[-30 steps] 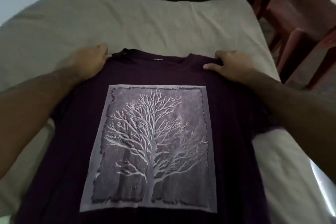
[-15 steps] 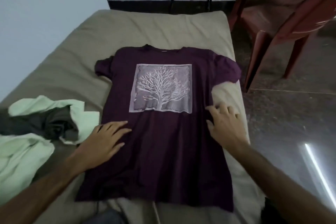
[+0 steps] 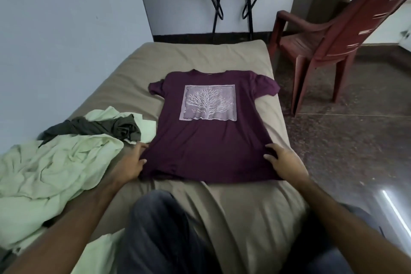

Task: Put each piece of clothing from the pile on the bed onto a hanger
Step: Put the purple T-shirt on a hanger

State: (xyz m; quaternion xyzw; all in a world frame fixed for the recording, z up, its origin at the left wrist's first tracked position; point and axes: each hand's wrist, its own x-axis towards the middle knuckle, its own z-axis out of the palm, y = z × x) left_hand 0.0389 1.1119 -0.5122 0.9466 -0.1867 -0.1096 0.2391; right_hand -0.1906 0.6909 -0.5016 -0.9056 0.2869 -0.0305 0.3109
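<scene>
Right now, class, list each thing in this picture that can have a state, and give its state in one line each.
Purple T-shirt: spread flat, print up, no hanger in it.
Left hand: rests at the shirt's lower left edge.
Right hand: fingers spread on the shirt's lower right corner.
Pale green clothes: crumpled in a pile.
Dark garment: bunched on the pile.
Chair: upright beside the bed, unoccupied.
</scene>
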